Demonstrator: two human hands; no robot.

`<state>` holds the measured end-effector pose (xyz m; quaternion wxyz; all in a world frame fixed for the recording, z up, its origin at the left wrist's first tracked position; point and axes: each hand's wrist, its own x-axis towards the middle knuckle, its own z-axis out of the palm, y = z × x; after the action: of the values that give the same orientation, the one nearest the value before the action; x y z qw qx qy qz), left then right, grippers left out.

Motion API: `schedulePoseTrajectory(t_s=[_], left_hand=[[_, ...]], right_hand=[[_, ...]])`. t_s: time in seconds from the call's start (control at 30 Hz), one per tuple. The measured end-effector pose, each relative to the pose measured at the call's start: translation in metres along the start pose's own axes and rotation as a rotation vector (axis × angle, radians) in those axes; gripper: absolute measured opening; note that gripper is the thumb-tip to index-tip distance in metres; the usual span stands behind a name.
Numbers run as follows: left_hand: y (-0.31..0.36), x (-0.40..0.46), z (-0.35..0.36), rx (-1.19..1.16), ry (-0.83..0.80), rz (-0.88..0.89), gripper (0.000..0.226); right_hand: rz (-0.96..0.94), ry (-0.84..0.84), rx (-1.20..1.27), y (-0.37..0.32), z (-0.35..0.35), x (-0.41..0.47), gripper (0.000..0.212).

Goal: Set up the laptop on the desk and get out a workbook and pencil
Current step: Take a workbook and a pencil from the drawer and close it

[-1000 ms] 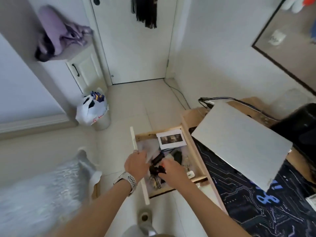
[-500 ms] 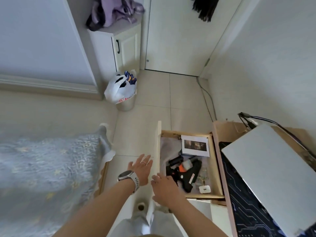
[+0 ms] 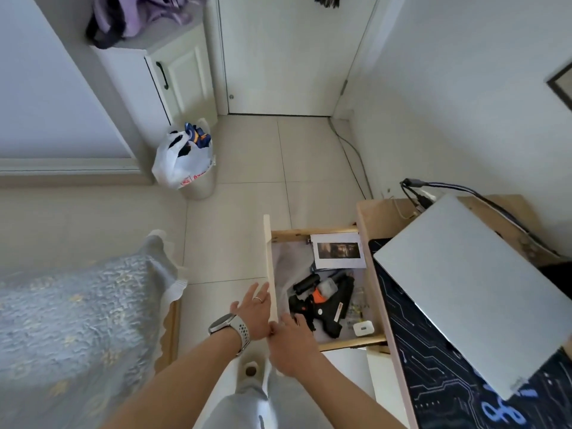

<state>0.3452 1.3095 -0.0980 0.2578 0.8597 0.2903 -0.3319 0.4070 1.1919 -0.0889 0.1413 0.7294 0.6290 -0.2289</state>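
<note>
A closed silver laptop (image 3: 470, 292) lies on the dark printed mat (image 3: 433, 366) of the wooden desk (image 3: 377, 212) at the right. The desk's drawer (image 3: 269, 261) stands pulled out. Inside it lie a black and orange glue gun (image 3: 325, 305), a white sheet with a dark picture (image 3: 337, 250) and a small white charger (image 3: 362, 329). My left hand (image 3: 255, 311), with a watch and a ring, rests with straight fingers against the outside of the drawer's white front. My right hand (image 3: 291, 342) sits at the drawer's near corner, fingers loose, holding nothing. No workbook or pencil shows.
A bed with a grey-blue cover (image 3: 77, 320) fills the left. A bin with a white plastic bag (image 3: 185, 162) stands on the tiled floor by a white cabinet (image 3: 167, 75). Cables (image 3: 433, 187) run behind the laptop. A roll of tape (image 3: 250, 370) lies below my hands.
Both hands have come out of the drawer; the left moved to the outside of its front and the right drew back to the near corner. The camera has turned left.
</note>
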Motion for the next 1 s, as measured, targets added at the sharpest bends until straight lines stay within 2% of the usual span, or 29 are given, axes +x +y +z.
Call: schedulePoseTrajectory(t_s=[0.2, 0.4, 0.57, 0.73, 0.87, 0.93, 1.0], left_hand=[[0.048, 0.022, -0.005, 0.034, -0.021, 0.045, 0.072], [0.104, 0.046, -0.007, 0.042, -0.047, 0.068, 0.074], [0.138, 0.060, -0.006, 0.055, -0.050, 0.073, 0.073], [0.169, 0.072, -0.009, 0.094, -0.023, 0.100, 0.073], [0.194, 0.079, -0.012, 0.124, -0.020, 0.114, 0.073], [0.205, 0.083, -0.014, 0.151, -0.020, 0.125, 0.073], [0.217, 0.084, -0.018, 0.176, -0.053, 0.143, 0.073]], right_hand=[[0.041, 0.016, -0.002, 0.043, -0.002, -0.021, 0.039], [0.114, -0.044, -0.033, 0.091, 0.000, -0.045, 0.020], [0.122, -0.020, -0.025, 0.126, 0.004, -0.057, 0.019], [0.079, 0.054, -0.077, 0.158, 0.005, -0.071, 0.036], [0.089, 0.032, -0.099, 0.177, 0.007, -0.079, 0.039], [0.131, -0.080, -0.137, 0.183, 0.006, -0.081, 0.037], [0.153, -0.112, -0.206, 0.187, 0.007, -0.084, 0.037]])
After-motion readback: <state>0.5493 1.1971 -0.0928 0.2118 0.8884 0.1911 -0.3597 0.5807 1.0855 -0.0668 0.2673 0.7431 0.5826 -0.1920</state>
